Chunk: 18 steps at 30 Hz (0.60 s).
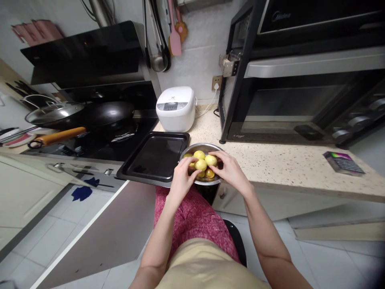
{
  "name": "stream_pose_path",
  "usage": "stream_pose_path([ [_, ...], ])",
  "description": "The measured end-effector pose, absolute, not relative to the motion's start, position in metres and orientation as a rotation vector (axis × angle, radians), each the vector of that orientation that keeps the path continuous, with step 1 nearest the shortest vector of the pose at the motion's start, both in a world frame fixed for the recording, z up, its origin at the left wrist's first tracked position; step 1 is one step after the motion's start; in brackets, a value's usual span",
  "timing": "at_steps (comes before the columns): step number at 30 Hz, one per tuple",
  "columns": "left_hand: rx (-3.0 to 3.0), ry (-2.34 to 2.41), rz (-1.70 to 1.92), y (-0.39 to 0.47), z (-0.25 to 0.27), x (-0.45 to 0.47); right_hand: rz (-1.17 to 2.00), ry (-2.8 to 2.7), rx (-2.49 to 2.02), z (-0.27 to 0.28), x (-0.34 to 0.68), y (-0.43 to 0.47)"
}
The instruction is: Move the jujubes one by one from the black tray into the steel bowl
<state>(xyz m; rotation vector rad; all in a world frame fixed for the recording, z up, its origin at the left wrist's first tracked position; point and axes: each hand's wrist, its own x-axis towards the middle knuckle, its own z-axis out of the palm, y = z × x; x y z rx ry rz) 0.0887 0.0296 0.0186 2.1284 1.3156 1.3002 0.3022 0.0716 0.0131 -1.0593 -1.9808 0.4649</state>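
Speckled stone forms the desk [279, 160] that runs along a kitchen wall, and at its front edge stands a metal bowl [207, 147] heaped with small round yellow fruits [199, 155], a few darker orange ones showing lower down. Both hands are in the bowl: the left hand [182, 176] has its fingers curled round one yellow fruit [201, 164] near the middle of the heap, and the right hand [230, 167] lies cupped over the right side, fingertips touching another fruit [211, 160]. Just left of the bowl, touching or nearly so, a black baking tray [155, 156] lies flat, overhanging the desk edge. Behind the tray sits a white rice cooker [176, 107], and further left a black wok [105, 114] with an orange handle on the stove. To the right a large black oven [300, 100] fills the back of the desk, with a small dark packet [343, 162] lying well apart near the right end.
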Motion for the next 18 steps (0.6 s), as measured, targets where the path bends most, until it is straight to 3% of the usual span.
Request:
stream_pose_path([
  [18, 2.203, 1.268, 1.236, 0.043, 0.011, 0.096, 0.456, -1.957, -1.1, 0.012, 0.31, 0.073],
])
